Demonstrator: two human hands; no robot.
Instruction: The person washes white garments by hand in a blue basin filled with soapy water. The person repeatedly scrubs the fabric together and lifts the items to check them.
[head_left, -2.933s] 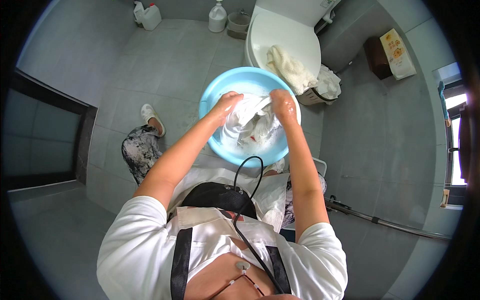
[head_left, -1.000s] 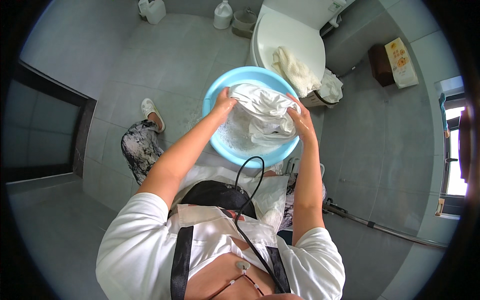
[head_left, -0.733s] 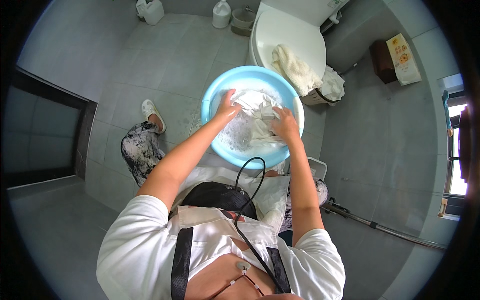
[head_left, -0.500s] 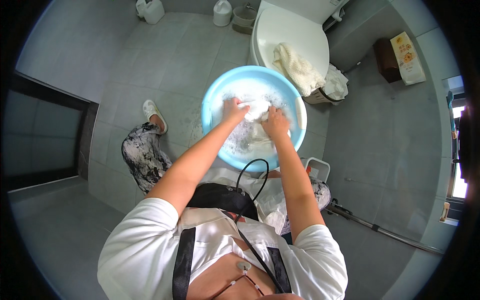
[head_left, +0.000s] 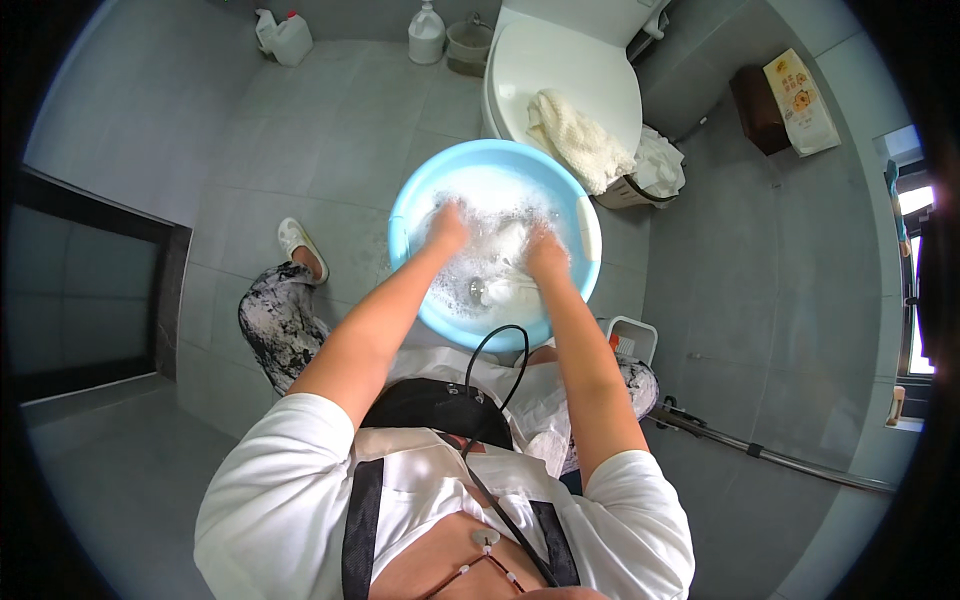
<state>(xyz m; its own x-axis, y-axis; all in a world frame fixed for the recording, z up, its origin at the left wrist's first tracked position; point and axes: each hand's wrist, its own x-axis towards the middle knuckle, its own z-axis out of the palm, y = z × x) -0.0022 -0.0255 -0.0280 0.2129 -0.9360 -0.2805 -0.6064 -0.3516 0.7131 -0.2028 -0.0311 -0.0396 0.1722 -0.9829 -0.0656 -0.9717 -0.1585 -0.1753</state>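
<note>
A light blue round basin holds soapy water with thick white foam. A wet white cloth lies partly sunk in the suds at its middle, with more pale fabric below it. My left hand dips into the foam on the left side, its fingers hidden under suds. On the other side of the cloth, my right hand is down in the water against the fabric. Its fingertips are covered by foam, so the grip does not show.
Beyond the basin stands a white toilet with a cream knitted cloth on its lid. A filled waste bin is beside it. White jugs and a small bucket stand by the back wall. A metal pole lies at right.
My left hand has come away from the white cloth and sunk into the foam at left. The right hand has gone deeper into the suds, and the cloth sits lower. The view has shifted slightly.
</note>
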